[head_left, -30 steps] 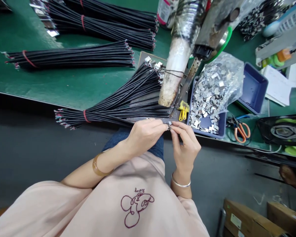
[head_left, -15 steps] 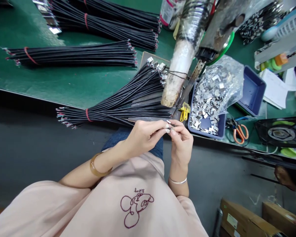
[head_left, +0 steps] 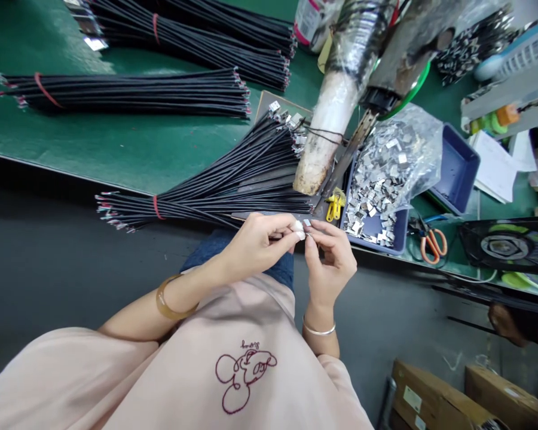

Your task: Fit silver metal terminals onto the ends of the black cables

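Note:
My left hand and my right hand meet at their fingertips just off the table's front edge. The left thumb and index finger are pinched, with white at their tips, and what they hold is too small to make out. Between the right thumb and fingers sits a small silvery metal connector piece. Right behind the hands lies a fanned bundle of black cables with a red band; several far ends carry metal connectors. A blue tray of loose metal connector pieces stands to the right.
A white-tipped tube and a metal tool arm hang over the cables. A yellow clip, orange-handled pliers and a black fan lie rightward. Banded cable bundles lie at the back left. Cardboard boxes stand below.
My right hand has shifted slightly right and its fingers have loosened a little from the left fingertips. The left hand stays pinched. The whole view has moved slightly.

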Available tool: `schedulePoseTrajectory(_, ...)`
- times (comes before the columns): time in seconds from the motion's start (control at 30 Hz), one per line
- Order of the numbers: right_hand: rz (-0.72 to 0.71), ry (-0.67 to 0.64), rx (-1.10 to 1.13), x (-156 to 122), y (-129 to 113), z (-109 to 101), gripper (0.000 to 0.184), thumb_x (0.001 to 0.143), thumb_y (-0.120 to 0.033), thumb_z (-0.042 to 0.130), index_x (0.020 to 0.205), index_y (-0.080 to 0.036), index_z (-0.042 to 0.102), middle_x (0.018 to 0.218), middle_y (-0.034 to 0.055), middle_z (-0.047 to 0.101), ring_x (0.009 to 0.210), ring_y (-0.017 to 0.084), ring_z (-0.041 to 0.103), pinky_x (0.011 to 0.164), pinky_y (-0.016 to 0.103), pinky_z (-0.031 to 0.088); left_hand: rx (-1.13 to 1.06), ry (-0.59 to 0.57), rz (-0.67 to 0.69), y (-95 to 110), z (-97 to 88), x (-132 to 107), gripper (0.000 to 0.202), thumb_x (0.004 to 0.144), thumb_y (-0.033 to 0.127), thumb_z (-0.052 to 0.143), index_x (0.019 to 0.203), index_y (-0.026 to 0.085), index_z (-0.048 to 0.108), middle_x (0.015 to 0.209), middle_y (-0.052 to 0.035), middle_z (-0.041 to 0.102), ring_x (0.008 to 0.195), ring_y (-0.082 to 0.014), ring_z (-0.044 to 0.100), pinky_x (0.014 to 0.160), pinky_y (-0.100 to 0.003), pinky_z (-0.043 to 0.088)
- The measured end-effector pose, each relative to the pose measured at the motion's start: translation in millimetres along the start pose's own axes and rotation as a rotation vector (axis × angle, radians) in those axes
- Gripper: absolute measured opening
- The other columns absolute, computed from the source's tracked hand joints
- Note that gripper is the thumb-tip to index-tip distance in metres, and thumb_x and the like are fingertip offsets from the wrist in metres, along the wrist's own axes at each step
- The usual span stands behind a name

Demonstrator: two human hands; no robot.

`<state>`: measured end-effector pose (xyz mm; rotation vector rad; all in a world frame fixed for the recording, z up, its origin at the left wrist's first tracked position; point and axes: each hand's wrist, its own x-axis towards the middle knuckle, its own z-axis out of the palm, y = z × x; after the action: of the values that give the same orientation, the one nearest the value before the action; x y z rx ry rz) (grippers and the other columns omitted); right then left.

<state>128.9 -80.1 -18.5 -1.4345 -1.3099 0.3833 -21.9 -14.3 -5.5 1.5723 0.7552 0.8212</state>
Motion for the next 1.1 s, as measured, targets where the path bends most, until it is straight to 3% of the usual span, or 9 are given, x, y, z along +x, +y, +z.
schedulePoseTrajectory(0.17,-0.212,0.15,-0.1,-0.8,-0.3,-1.7,0.021,0.096,-0.014,0.058,0.108,-0.025,0.07,0.107,0.0036,0.077,0.099,0.019,0.075,0.085,0.039,0.065,-0.188,0.002,-0.157,4.4,-0.7,8.3,0.014,0.084,0.022,0.065,0.077,0.011,0.069,0.058,0.0021,0.057,0.053,-0.0075,0.048,0.052,-0.02,0.038)
schedulePoseTrajectory(0.33,-0.395,0.093,-0.205,-2.9,1.5,-3.9,0.016,0.093,-0.014,0.063,0.105,-0.024,0.066,0.104,0.0027,0.079,0.093,0.017,0.077,0.079,0.032,0.066,-0.249,0.01,-0.179,4.1,2.0,14.4,0.011,0.077,0.016,0.063,0.067,0.012,0.061,0.053,0.0061,0.04,0.05,-0.0045,0.031,0.048,-0.019,0.024)
schedulePoseTrajectory(0.43,-0.311,0.128,-0.167,-2.2,6.8,-1.3,0.013,0.09,-0.012,0.066,0.098,-0.022,0.065,0.101,0.0026,0.078,0.091,0.016,0.078,0.079,0.032,0.066,-0.281,0.032,-0.191,4.6,1.3,16.6,0.01,0.078,0.017,0.062,0.069,0.012,0.061,0.053,0.007,0.036,0.05,-0.0042,0.028,0.048,-0.019,0.021)
schedulePoseTrajectory(0.57,-0.169,0.128,-0.011,0.5,11.2,1.3,0.012,0.088,-0.012,0.067,0.095,-0.021,0.062,0.105,0.0051,0.077,0.096,0.018,0.077,0.081,0.035,0.068,-0.267,0.041,-0.206,2.9,0.1,17.7,0.017,0.082,0.024,0.062,0.071,0.011,0.065,0.057,0.0042,0.042,0.053,-0.0059,0.034,0.05,-0.02,0.026)
schedulePoseTrajectory(0.73,-0.337,0.072,-0.196,2.9,12.6,-0.6,0.016,0.085,-0.009,0.07,0.092,-0.022,0.063,0.107,0.0045,0.079,0.096,0.017,0.078,0.082,0.032,0.067,-0.259,0.077,-0.195,0.1,1.9,19.1,0.018,0.082,0.025,0.064,0.069,0.012,0.067,0.063,0.0007,0.053,0.06,-0.0086,0.044,0.057,-0.021,0.035)
schedulePoseTrajectory(0.87,-0.472,0.069,-0.325,3.7,15.4,-1.1,0.02,0.083,-0.008,0.073,0.092,-0.021,0.062,0.106,0.0056,0.079,0.095,0.016,0.078,0.082,0.028,0.066,-0.241,0.123,-0.192,1.0,4.5,21.1,0.018,0.079,0.023,0.064,0.065,0.013,0.065,0.06,0.0009,0.051,0.058,-0.0085,0.042,0.054,-0.021,0.033)
schedulePoseTrajectory(1.1,-0.304,0.059,-0.188,7.5,16.7,2.3,0.016,0.09,-0.009,0.065,0.1,-0.022,0.063,0.123,0.0064,0.075,0.098,0.017,0.078,0.082,0.032,0.068,-0.19,0.214,-0.181,2.9,11.7,24.5,0.012,0.075,0.017,0.064,0.064,0.013,0.063,0.053,0.0055,0.037,0.05,-0.0051,0.029,0.047,-0.02,0.021)
